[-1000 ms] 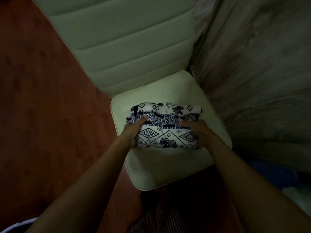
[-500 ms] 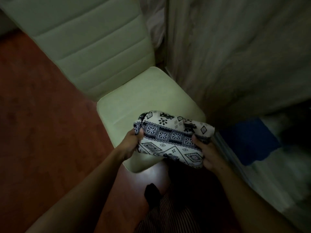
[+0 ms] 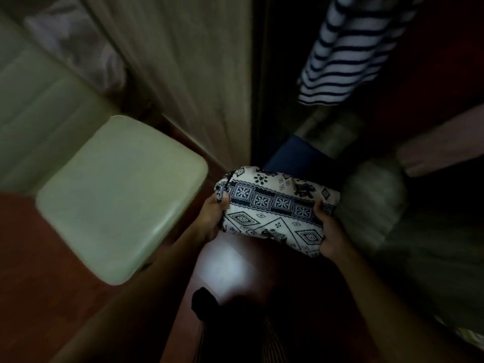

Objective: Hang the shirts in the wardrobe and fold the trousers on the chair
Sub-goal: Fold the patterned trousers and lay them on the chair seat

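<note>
Beside chair (image 3: 117,195), folded trousers (image 3: 275,213), lengthwise left-to-right

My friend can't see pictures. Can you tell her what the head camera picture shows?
The left hand and the right hand hold a folded bundle of black-and-white patterned trousers by its ends, in the air to the right of a pale green chair. Beyond them, a striped shirt hangs in a dark wardrobe.
</note>
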The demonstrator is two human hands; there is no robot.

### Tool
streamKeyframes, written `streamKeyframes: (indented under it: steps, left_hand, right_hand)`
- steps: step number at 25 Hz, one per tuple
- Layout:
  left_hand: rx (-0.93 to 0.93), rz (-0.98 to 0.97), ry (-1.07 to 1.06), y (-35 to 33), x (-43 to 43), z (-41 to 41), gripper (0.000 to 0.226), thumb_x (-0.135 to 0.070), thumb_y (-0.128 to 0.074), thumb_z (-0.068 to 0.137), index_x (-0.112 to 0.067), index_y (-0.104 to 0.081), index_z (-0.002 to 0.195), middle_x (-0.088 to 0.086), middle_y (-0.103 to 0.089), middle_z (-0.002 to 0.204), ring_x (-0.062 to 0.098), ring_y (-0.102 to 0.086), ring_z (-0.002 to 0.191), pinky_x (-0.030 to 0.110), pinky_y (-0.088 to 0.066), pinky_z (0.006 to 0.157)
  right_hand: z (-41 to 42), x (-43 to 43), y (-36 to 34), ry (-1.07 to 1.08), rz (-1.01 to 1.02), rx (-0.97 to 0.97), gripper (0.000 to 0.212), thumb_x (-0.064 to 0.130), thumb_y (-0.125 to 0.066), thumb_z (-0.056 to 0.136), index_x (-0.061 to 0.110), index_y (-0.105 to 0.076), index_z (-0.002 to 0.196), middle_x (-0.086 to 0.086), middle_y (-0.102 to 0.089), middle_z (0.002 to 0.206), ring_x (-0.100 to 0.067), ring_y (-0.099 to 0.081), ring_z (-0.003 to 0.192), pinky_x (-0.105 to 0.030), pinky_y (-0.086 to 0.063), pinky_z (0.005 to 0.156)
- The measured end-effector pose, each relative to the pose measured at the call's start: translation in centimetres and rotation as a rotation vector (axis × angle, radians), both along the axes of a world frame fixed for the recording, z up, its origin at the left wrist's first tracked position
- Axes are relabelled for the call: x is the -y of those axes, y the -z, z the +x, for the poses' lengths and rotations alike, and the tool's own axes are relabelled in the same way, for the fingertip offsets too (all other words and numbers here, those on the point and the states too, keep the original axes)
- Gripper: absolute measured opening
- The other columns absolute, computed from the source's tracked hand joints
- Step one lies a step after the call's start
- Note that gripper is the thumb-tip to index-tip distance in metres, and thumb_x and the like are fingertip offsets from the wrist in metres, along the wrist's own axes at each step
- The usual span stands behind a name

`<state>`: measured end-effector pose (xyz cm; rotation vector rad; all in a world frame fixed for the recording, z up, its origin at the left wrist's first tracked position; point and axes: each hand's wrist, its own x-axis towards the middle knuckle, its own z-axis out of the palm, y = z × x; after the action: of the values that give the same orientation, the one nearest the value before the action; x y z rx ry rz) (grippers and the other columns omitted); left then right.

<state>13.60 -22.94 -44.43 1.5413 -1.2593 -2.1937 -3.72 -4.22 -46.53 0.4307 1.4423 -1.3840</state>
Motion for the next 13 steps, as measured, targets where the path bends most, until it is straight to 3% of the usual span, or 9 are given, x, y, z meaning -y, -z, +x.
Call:
streamKeyframes:
  steps: [2,6,9,11,13]
  left_hand:
    - [-0.019,-0.014,0.020,1.4,-1.9,-3.7,0.020,-0.017,-0.043,0.100,-0.007,-0.059,0.107,0.002,-0.072,0.084,0.019,-0.068,0.077,0.029,-0.058,0.059]
    - [-0.014,-0.049,0.080,3.8,-2.8,-9.2,0.019,-0.017,-0.044,0.100,-0.011,-0.061,0.094,0.006,-0.070,0.086,0.020,-0.068,0.075,0.034,-0.059,0.061]
    - [0.030,-0.148,0.121,7.8,-1.3,-13.6,0.019,-0.016,-0.047,0.099,-0.014,-0.061,0.087,0.011,-0.068,0.087,0.027,-0.063,0.082,0.037,-0.056,0.076]
    - [0.059,-0.242,0.178,11.5,0.6,-16.8,0.019,-0.018,-0.048,0.098,-0.015,-0.060,0.084,0.005,-0.067,0.074,0.023,-0.061,0.074,0.025,-0.055,0.064]
    - [0.074,-0.326,0.256,15.6,2.7,-20.0,0.017,-0.021,-0.046,0.099,-0.013,-0.059,0.090,0.011,-0.063,0.083,0.026,-0.059,0.077,0.030,-0.052,0.065]
  right_hand:
    - [-2.8,-2.6,1.3,0.056,0.009,-0.010,0.074,0.059,-0.070,0.063,0.016,-0.059,0.122,-0.014,-0.069,0.112,-0.034,-0.067,0.100,-0.053,-0.052,0.086]
    - [-6.7,-4.5,4.1,0.133,-0.003,-0.032,0.093,0.069,-0.076,0.048,0.021,-0.057,0.125,-0.015,-0.069,0.111,-0.035,-0.069,0.095,-0.055,-0.053,0.081]
    - [-9.1,-3.7,7.5,0.179,-0.044,-0.038,0.068,0.065,-0.063,0.070,0.021,-0.058,0.122,-0.015,-0.069,0.112,-0.033,-0.068,0.095,-0.052,-0.054,0.083]
    - [-11.0,-2.5,11.5,0.180,-0.061,-0.064,0.066,0.066,-0.060,0.073,0.021,-0.058,0.121,-0.016,-0.067,0.114,-0.034,-0.066,0.098,-0.056,-0.052,0.086]
    - [-12.9,-1.1,15.7,0.191,-0.115,-0.135,0.062,0.065,-0.060,0.072,0.018,-0.061,0.114,-0.015,-0.071,0.104,-0.033,-0.067,0.095,-0.057,-0.050,0.089]
